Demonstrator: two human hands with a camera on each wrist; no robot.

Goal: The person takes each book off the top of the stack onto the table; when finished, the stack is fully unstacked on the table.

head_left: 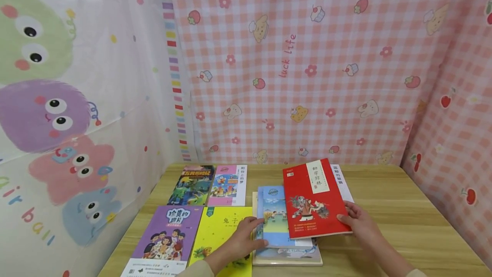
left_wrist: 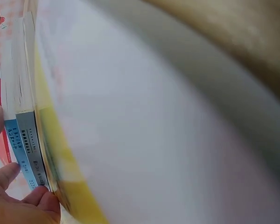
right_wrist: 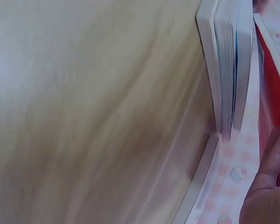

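My right hand (head_left: 359, 221) grips a red book (head_left: 311, 208) by its lower right edge, thumb on the cover and fingers beneath. The red book is tilted and raised over a stack, overlapping a blue book (head_left: 273, 217) on top of it. My left hand (head_left: 246, 236) rests against the stack's left side, its fingertips touching the spines. In the left wrist view, a blue spine (left_wrist: 21, 149) and a grey spine (left_wrist: 31, 144) show beside those fingers. The right wrist view shows the red cover (right_wrist: 273, 93) by my thumb and the stack's page edges (right_wrist: 228, 60).
Left of the stack lie a yellow book (head_left: 223, 243), a purple book (head_left: 169, 234), a pink-and-white book (head_left: 226, 187) and a dark green comic-style book (head_left: 192, 187). A white-covered book (head_left: 341, 183) shows behind the red one. Patterned curtains (head_left: 307, 89) enclose the wooden table (head_left: 384, 191).
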